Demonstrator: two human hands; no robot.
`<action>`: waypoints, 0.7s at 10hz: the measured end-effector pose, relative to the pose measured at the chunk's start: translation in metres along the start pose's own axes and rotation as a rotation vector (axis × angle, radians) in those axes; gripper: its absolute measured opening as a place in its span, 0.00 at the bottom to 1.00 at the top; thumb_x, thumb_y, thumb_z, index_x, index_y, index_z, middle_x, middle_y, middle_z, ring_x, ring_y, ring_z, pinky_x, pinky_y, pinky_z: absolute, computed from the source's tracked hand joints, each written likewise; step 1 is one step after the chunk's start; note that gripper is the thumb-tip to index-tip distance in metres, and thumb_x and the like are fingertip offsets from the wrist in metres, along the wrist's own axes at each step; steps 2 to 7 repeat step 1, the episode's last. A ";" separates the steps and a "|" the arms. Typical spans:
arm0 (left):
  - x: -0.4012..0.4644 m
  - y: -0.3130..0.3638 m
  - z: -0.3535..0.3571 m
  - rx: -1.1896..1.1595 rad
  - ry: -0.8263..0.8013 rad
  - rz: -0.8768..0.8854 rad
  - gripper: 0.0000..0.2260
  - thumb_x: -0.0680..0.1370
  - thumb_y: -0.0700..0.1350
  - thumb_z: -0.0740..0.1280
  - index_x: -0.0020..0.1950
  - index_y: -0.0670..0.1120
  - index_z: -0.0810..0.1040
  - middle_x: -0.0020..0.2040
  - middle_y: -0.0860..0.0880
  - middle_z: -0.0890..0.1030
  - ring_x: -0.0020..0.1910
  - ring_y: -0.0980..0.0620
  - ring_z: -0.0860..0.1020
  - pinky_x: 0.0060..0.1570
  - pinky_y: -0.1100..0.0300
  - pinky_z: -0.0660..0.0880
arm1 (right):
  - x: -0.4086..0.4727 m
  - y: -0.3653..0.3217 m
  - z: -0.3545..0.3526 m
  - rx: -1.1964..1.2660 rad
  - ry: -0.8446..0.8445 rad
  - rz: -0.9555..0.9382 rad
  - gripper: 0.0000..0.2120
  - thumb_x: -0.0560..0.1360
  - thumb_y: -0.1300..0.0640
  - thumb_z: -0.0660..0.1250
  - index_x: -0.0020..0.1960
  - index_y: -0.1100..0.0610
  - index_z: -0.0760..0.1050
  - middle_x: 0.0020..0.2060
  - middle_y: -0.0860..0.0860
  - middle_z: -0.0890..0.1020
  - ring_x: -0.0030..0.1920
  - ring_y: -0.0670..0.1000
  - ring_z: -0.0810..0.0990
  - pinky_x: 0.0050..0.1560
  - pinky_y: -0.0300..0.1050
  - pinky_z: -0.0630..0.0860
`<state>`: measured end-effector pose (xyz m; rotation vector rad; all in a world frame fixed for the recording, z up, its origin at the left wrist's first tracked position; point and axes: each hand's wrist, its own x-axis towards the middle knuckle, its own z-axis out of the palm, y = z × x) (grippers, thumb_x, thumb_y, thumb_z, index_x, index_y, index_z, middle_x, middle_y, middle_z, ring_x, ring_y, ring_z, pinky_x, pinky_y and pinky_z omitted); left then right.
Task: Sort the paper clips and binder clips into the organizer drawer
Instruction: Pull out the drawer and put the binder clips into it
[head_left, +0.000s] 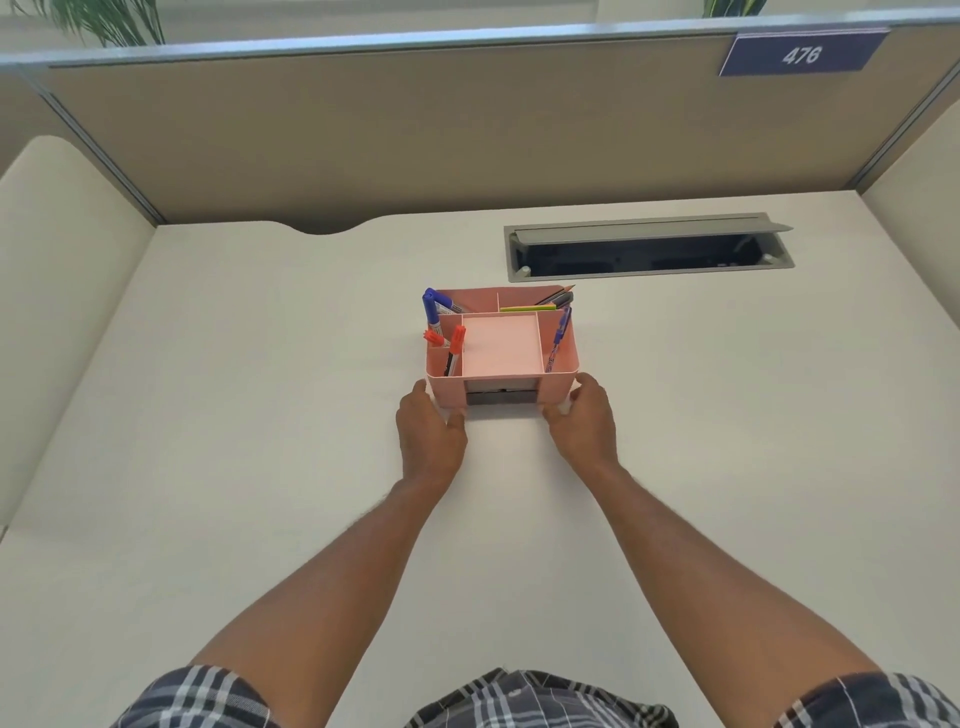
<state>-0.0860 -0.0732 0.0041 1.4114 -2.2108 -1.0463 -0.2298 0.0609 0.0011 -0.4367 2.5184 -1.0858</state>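
A pink desk organizer (500, 371) stands in the middle of the white desk. Its side slots hold blue markers (430, 307), red markers (456, 339) and pens (556, 300); its square top tray is bare. A clear drawer front (501, 393) shows low in its near face, with dark contents too dim to name. My left hand (428, 431) grips the organizer's near left corner. My right hand (584, 421) grips its near right corner. No loose paper clips or binder clips are in view.
An open grey cable hatch (649, 244) is set into the desk (260, 389) behind and to the right of the organizer. Beige partition walls (415, 135) enclose the desk at the back and sides, with a sign reading 476 (802, 52).
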 end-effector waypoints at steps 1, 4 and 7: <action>-0.036 0.001 -0.005 0.110 -0.023 0.003 0.29 0.78 0.48 0.67 0.75 0.42 0.59 0.74 0.44 0.64 0.73 0.45 0.62 0.70 0.52 0.64 | -0.019 0.010 -0.002 -0.046 -0.001 -0.025 0.29 0.75 0.52 0.70 0.71 0.58 0.65 0.61 0.55 0.75 0.62 0.55 0.74 0.62 0.51 0.74; -0.036 0.001 -0.005 0.110 -0.023 0.003 0.29 0.78 0.48 0.67 0.75 0.42 0.59 0.74 0.44 0.64 0.73 0.45 0.62 0.70 0.52 0.64 | -0.019 0.010 -0.002 -0.046 -0.001 -0.025 0.29 0.75 0.52 0.70 0.71 0.58 0.65 0.61 0.55 0.75 0.62 0.55 0.74 0.62 0.51 0.74; -0.036 0.001 -0.005 0.110 -0.023 0.003 0.29 0.78 0.48 0.67 0.75 0.42 0.59 0.74 0.44 0.64 0.73 0.45 0.62 0.70 0.52 0.64 | -0.019 0.010 -0.002 -0.046 -0.001 -0.025 0.29 0.75 0.52 0.70 0.71 0.58 0.65 0.61 0.55 0.75 0.62 0.55 0.74 0.62 0.51 0.74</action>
